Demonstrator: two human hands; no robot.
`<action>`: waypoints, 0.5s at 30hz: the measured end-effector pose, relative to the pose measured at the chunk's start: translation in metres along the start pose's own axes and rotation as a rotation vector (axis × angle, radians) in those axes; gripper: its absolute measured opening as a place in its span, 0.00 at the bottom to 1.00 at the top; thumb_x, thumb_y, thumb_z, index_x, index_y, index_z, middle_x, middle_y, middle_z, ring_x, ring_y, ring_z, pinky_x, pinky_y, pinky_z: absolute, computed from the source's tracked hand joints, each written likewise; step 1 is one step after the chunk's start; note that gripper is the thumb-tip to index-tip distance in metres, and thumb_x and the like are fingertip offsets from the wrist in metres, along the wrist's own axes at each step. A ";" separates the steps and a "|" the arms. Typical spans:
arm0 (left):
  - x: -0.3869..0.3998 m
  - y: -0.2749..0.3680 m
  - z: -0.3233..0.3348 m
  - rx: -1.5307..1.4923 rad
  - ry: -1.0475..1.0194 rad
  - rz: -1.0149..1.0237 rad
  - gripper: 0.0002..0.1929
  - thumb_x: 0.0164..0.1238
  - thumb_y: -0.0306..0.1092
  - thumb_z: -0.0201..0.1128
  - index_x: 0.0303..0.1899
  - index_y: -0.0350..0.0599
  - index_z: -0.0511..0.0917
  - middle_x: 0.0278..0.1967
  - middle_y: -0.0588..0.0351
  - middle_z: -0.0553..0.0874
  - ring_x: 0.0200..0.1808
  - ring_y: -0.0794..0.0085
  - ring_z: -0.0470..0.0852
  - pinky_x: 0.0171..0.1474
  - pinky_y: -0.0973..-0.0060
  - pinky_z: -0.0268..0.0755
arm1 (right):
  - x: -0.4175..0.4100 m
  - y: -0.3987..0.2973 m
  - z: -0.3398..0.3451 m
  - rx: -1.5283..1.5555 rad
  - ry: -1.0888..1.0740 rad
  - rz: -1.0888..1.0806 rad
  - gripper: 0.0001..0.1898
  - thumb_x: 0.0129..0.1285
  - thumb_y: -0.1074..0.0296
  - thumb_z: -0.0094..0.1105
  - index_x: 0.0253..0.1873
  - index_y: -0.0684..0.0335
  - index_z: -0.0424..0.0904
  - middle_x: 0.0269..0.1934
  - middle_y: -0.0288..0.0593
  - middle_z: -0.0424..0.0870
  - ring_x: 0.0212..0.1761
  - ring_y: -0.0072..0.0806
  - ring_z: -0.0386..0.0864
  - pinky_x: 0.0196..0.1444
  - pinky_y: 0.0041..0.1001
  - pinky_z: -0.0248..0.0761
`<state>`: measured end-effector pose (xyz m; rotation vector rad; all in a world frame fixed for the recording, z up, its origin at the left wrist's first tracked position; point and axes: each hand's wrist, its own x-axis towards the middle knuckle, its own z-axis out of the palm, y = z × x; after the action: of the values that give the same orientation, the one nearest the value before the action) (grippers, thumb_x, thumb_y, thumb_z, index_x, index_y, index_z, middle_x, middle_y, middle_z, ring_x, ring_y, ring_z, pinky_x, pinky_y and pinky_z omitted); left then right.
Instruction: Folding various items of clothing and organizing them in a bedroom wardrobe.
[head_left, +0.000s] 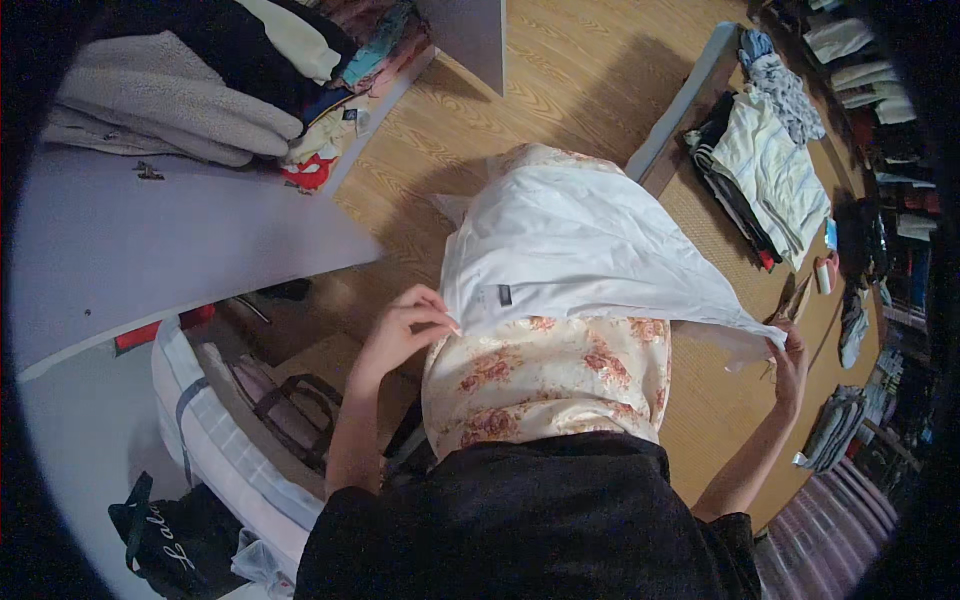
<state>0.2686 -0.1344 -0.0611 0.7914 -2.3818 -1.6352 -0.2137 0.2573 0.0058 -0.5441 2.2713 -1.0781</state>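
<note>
A white cloth garment (577, 240) with a small dark label lies spread over my lap, on top of floral satin clothing (555, 360). My left hand (409, 326) pinches its near left corner between thumb and fingers. Out to the right, my right hand (790, 364) grips another corner, so the near edge stretches between both hands. The fabric is wrinkled towards its far side. What kind of garment it is, I cannot tell.
On the right, a woven-mat bed (720, 420) carries a pile of clothes (772, 180) and a folded grey stack (832, 427). A fleece garment (172, 105) hangs over the panel (172, 232) at left. Below it stand a fabric storage bag (240, 450) and a black bag (180, 540).
</note>
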 end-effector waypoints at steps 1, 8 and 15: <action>-0.005 0.003 0.005 0.047 -0.017 -0.045 0.07 0.59 0.26 0.69 0.40 0.45 0.87 0.41 0.59 0.80 0.43 0.70 0.81 0.46 0.73 0.74 | -0.001 0.002 -0.001 0.001 0.001 0.003 0.07 0.61 0.71 0.62 0.44 0.61 0.77 0.37 0.30 0.78 0.41 0.21 0.73 0.46 0.22 0.64; -0.021 -0.021 0.025 -0.060 0.268 -0.234 0.07 0.64 0.31 0.68 0.40 0.40 0.85 0.36 0.57 0.83 0.38 0.74 0.82 0.43 0.74 0.74 | 0.004 0.005 -0.005 -0.039 -0.045 0.007 0.06 0.63 0.73 0.61 0.45 0.63 0.79 0.38 0.32 0.81 0.42 0.21 0.75 0.50 0.24 0.65; -0.019 -0.028 0.052 -0.092 0.328 -0.511 0.12 0.61 0.37 0.72 0.36 0.37 0.82 0.27 0.58 0.85 0.30 0.77 0.81 0.36 0.79 0.72 | 0.005 0.009 -0.002 0.032 -0.010 -0.074 0.08 0.61 0.68 0.64 0.42 0.60 0.76 0.38 0.30 0.76 0.42 0.21 0.72 0.48 0.23 0.63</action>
<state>0.2732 -0.0897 -0.1038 1.6086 -1.9628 -1.5940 -0.2201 0.2609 -0.0018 -0.6234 2.2373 -1.1426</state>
